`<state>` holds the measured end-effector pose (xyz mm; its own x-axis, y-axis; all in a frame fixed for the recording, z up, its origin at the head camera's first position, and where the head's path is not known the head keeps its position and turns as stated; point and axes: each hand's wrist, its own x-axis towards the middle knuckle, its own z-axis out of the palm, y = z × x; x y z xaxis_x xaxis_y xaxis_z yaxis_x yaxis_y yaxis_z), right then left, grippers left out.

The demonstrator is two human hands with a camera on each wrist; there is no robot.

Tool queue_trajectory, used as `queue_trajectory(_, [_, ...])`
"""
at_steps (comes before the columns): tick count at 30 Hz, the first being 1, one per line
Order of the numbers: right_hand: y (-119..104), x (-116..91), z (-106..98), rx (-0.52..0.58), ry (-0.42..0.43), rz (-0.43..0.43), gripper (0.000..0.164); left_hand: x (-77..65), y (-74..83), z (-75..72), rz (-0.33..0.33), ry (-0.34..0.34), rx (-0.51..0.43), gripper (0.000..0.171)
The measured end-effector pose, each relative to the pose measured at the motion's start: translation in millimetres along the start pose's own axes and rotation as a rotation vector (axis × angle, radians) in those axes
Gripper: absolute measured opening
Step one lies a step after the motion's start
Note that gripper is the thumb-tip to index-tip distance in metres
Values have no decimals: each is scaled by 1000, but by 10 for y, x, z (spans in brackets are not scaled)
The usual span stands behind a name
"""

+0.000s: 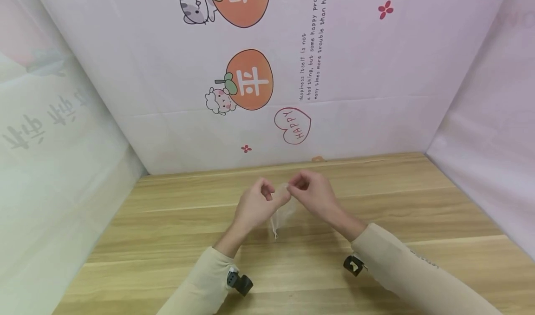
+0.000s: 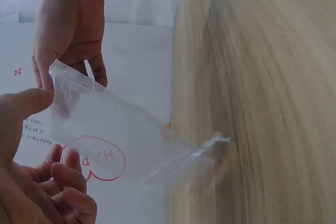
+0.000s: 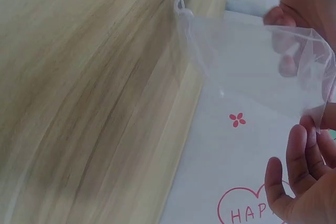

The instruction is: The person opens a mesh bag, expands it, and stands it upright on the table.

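A small see-through bag of fine mesh, with a white drawstring at one end, hangs between my two hands above the table. My left hand holds one corner of its upper end, the thumb against the mesh and the other fingers curled. At the opposite corner, my right hand pinches the bag between thumb and fingers. The drawstring end slants down toward the wood in both wrist views. Exactly where the left fingertips meet the mesh is partly hidden.
The wooden table lies beneath both hands. A white printed sheet with orange drawings and lettering stands behind it, and pale sheets close off the left and right sides. Small dark cameras are worn at both sleeve cuffs.
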<state>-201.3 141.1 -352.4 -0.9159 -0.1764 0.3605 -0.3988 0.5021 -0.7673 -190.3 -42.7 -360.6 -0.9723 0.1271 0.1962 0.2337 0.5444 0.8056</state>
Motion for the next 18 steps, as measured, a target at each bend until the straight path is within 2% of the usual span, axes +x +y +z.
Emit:
queue_trajectory(3, [1, 3, -11, 36, 27, 20, 5, -8, -17, -7, 9, -28, 16, 32])
queue_trajectory(8, [22, -5, -45, 42, 5, 50, 6, 7, -19, -19, 57, 25, 11, 13])
queue_trajectory(12, [54, -24, -68, 22, -22, 52, 8, 21, 1, -49, 70, 73, 31, 7])
queue_trajectory(18, [48, -43, -80, -43, -45, 24, 8, 27, 14, -61, 135, 83, 133, 5])
